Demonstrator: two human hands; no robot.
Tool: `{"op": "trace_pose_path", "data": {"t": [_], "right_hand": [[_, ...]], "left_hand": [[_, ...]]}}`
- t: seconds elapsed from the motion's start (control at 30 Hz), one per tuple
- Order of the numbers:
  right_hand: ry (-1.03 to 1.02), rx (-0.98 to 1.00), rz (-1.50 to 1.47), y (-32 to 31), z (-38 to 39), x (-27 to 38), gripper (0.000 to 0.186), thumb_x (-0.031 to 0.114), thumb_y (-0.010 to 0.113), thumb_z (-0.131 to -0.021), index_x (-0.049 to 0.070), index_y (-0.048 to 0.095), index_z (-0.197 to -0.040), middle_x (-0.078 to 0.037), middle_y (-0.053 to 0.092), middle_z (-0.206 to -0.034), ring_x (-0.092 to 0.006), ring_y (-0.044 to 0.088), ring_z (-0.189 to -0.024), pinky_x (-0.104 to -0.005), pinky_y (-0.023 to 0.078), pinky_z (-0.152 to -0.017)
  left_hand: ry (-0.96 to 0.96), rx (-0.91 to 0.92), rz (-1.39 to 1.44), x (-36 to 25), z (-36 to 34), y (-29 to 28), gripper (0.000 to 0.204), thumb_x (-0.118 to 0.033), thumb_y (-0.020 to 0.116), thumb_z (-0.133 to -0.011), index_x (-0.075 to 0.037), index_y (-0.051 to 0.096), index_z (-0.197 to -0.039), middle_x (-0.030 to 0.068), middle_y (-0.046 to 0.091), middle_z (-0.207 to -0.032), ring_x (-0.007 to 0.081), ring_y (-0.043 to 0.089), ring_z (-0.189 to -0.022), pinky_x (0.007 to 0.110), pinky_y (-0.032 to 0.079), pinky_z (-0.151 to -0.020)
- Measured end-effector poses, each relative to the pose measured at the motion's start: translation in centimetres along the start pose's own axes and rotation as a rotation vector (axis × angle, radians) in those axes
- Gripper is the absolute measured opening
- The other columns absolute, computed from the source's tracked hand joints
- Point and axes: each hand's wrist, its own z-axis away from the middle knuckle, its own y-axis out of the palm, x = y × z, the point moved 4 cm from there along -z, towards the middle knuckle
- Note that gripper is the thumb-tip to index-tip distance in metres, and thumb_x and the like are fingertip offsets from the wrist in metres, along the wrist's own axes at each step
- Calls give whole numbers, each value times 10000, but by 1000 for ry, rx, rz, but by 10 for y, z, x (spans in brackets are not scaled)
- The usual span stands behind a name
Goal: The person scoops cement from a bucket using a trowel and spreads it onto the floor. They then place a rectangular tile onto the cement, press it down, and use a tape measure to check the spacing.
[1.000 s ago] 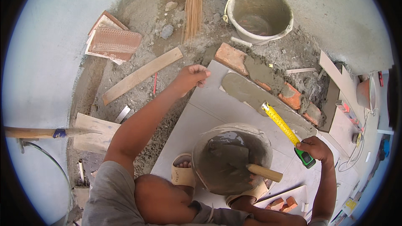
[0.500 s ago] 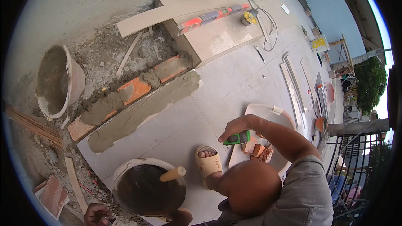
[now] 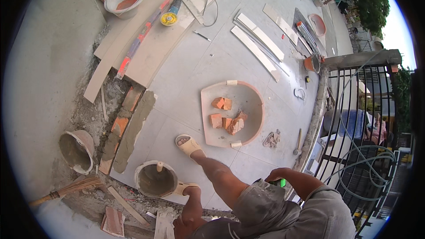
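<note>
My right hand (image 3: 275, 175) is drawn back close beside my body, its fingers closed on a green and black tape measure (image 3: 282, 182), mostly hidden behind the hand and arm. I cannot make out my left hand. By my sandalled feet stands a mortar bucket (image 3: 138, 178), with a wooden tool handle (image 3: 160, 166) sticking up out of it. Ahead of my feet lies a pale half-round tub (image 3: 261, 121) holding several broken brick pieces (image 3: 216, 121). Left of it, wet mortar (image 3: 135, 132) is spread along the tile edge, against a row of bricks (image 3: 119, 126).
A second bucket (image 3: 90, 144) and a straw broom (image 3: 75, 188) lie at left. Farther off are a red spirit level (image 3: 144, 40), an angle grinder (image 3: 172, 12) with its cord, and tile strips (image 3: 256, 53). A hammer (image 3: 298, 144) lies near the black railing (image 3: 341, 106) at right.
My view has swung and drawn back, showing the whole tub and more floor. My right hand has moved back towards my body with the tape measure. My left hand has left the picture.
</note>
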Motion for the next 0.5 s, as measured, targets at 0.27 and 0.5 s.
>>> {"op": "trace_pose_path", "data": {"t": [0.27, 0.5], "right_hand": [[-48, -43, -393, 143, 76, -42, 570, 588, 664, -771, 130, 754, -1099, -109, 705, -1149, -255, 665, -999, -428, 524, -862], [-605, -145, -301, 379, -73, -19, 430, 383, 583, -886, 97, 708, -1182, -119, 707, -1187, -283, 669, -1064, -445, 516, -916]], "left_hand": [[-96, 304, -278, -150, 54, -89, 852, -577, 594, -885, 48, 426, -1438, 300, 558, -1338, 432, 527, -1273, 440, 418, -1065], [-39, 378, -229, -75, 100, -57, 870, -578, 572, -884, 23, 388, -1486, 321, 428, -1472, 414, 444, -1372, 444, 394, -1098]]}}
